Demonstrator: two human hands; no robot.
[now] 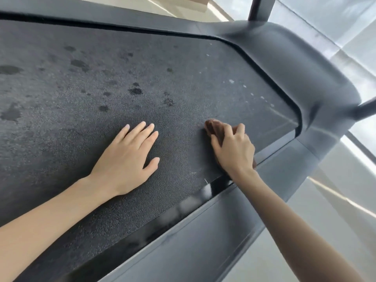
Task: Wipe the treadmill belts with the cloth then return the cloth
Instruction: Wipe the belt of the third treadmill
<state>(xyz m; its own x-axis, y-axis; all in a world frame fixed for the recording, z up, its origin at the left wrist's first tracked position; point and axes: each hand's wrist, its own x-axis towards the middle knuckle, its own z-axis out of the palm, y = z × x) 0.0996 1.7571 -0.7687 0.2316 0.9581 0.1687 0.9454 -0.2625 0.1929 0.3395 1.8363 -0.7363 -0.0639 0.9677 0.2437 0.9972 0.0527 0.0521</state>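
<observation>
The dark textured treadmill belt (85,98) fills most of the view, with darker wet-looking spots at the left and middle and small white specks toward the right end. My right hand (234,148) presses a brown cloth (212,126) onto the belt near its right side edge; the cloth is mostly hidden under the hand. My left hand (130,157) lies flat on the belt, fingers spread, holding nothing, a little left of the cloth.
A grey side rail (203,237) runs along the near edge of the belt. The grey motor cover (301,64) curves around the belt's right end, with a dark upright post (259,9) behind it. Pale glossy floor (325,210) lies at the right.
</observation>
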